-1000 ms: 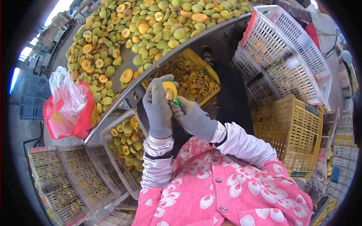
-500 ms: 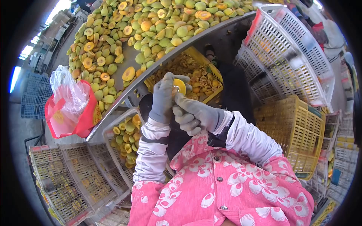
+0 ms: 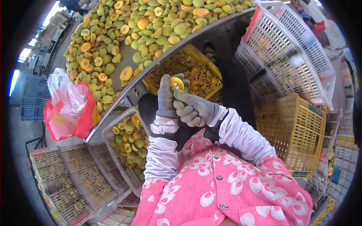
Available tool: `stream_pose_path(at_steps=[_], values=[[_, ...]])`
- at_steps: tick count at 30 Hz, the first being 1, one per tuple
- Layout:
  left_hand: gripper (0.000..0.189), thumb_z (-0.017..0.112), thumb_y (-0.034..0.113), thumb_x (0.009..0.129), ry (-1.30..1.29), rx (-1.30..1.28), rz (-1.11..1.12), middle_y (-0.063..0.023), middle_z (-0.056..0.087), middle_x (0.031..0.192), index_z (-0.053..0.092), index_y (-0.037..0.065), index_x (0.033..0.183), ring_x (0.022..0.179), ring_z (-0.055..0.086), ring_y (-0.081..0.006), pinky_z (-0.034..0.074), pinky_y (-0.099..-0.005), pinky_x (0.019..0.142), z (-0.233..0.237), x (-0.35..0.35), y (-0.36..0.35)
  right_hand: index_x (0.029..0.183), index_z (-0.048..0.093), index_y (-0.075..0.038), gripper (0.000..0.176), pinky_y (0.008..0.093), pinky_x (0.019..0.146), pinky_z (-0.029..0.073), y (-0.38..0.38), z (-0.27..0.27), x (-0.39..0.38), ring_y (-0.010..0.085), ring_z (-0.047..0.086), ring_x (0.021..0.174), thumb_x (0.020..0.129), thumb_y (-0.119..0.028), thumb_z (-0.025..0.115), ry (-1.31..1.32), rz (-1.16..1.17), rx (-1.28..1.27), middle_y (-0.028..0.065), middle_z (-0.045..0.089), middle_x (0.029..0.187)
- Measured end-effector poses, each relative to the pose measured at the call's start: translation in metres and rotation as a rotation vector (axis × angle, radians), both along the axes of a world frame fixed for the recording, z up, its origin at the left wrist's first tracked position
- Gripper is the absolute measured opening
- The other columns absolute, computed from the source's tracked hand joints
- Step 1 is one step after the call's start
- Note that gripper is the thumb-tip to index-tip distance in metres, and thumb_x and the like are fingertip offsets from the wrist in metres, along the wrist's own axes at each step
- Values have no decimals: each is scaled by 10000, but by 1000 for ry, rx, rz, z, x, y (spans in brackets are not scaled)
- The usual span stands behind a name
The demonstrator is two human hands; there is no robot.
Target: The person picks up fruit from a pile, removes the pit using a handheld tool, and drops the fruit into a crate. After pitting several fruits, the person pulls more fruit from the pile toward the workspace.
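My left hand [image 3: 165, 98], in a grey glove, is closed around a yellow peach half [image 3: 177, 83] whose cut side partly shows. Against it my right hand [image 3: 196, 110], also gloved, has its fingers curled. Its thumb and fingertips reach the near side of the fruit. Whatever my right hand holds is hidden by the fingers. Both hands are in front of my body, above a yellow crate [image 3: 215, 69] of peach scraps and pits. To the left of my forearm, a white basket [image 3: 109, 132] contains peach halves [image 3: 130, 141].
A metal table [image 3: 126, 56] heaped with peach halves curves across the far side. On its left corner sits a red bag [image 3: 85, 122] with clear plastic. White crates [image 3: 290, 52] stack at right above a yellow basket [image 3: 292, 132]; more crates [image 3: 62, 180] stand lower left.
My left hand and forearm have shifted slightly right, closer to my right hand. The peach half stays in my left hand and appears slightly turned.
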State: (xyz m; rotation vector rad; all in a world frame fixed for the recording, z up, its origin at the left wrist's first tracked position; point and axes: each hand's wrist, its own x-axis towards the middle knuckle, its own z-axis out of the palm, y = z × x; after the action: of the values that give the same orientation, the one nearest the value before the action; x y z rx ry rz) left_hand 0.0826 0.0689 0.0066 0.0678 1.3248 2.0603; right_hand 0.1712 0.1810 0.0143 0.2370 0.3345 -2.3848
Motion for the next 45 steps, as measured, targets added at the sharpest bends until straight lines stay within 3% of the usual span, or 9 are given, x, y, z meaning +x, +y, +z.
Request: stream_pose_path(at_steps=[5, 11, 12, 27, 31, 34, 36, 40, 45], values=[[605, 410, 562, 1006, -240, 124, 44, -138, 700, 892, 613, 2, 1111, 691, 606, -178, 506, -285, 644, -18, -24, 7, 835, 520, -172, 436, 197, 356, 232, 3, 7, -5, 28, 280, 435, 997, -573, 467, 155, -55, 303, -97, 332, 578], [534, 420, 482, 1033, 177, -184, 515, -109, 688, 818, 650, 1, 1017, 644, 646, -205, 526, -281, 534, -42, -47, 19, 1042, 582, -42, 349, 323, 533, 436, 15, -70, -44, 169, 524, 554, 1007, -386, 534, 207, -468, 1513, 56, 566, 692], [534, 420, 482, 1033, 182, -183, 512, -109, 688, 818, 650, 1, 1017, 644, 646, -205, 526, -281, 534, -37, -46, 17, 1087, 541, -24, 374, 475, 704, 496, 19, -59, -38, 401, 661, 762, 998, -385, 503, 294, -388, 1766, 228, 658, 832], [243, 588, 246, 949, 254, -502, 508, -55, 639, 822, 653, 30, 1040, 768, 604, -142, 494, -272, 687, 27, 18, -9, 1052, 494, -35, 290, 530, 687, 491, 7, -69, -45, 462, 652, 810, 985, -317, 497, 426, -190, 2173, 275, 658, 829], [257, 676, 174, 843, 1227, -1256, 479, -149, 699, 929, 672, 23, 1051, 866, 655, -257, 521, -357, 824, 3, 11, -156, 1084, 527, -35, 346, 534, 759, 493, 27, -107, -49, 465, 654, 855, 985, -366, 499, 286, -195, 2127, 273, 670, 857], [266, 696, 163, 837, 1129, -1437, 489, -183, 702, 981, 674, 27, 1065, 908, 661, -310, 520, -395, 834, 24, -5, -190, 1077, 535, -34, 368, 537, 759, 489, 11, -101, -50, 470, 647, 864, 981, -388, 504, 325, -199, 2012, 284, 666, 879], [301, 703, 230, 855, 945, -1008, 631, -188, 695, 1034, 673, 27, 1075, 954, 655, -339, 494, -433, 898, 30, -45, -162, 1086, 543, 1, 379, 490, 776, 489, 2, -98, -55, 471, 630, 932, 971, -360, 553, 292, -109, 1946, 298, 656, 946], [482, 691, 414, 860, 1032, -1821, 417, -222, 671, 1129, 657, -7, 1093, 1033, 646, -376, 497, -429, 908, 9, -164, -111, 1183, 559, 5, 449, 436, 822, 495, 5, -77, -35, 427, 650, 971, 973, -392, 547, 335, -160, 1895, 276, 670, 996], [460, 746, 381, 808, 930, -1768, 95, -186, 688, 1019, 630, 8, 1051, 933, 659, -360, 516, -416, 799, -21, -219, -89, 1163, 564, -32, 465, 477, 823, 484, 32, -79, -18, 437, 641, 949, 977, -454, 504, 171, -271, 1780, 270, 666, 979]])
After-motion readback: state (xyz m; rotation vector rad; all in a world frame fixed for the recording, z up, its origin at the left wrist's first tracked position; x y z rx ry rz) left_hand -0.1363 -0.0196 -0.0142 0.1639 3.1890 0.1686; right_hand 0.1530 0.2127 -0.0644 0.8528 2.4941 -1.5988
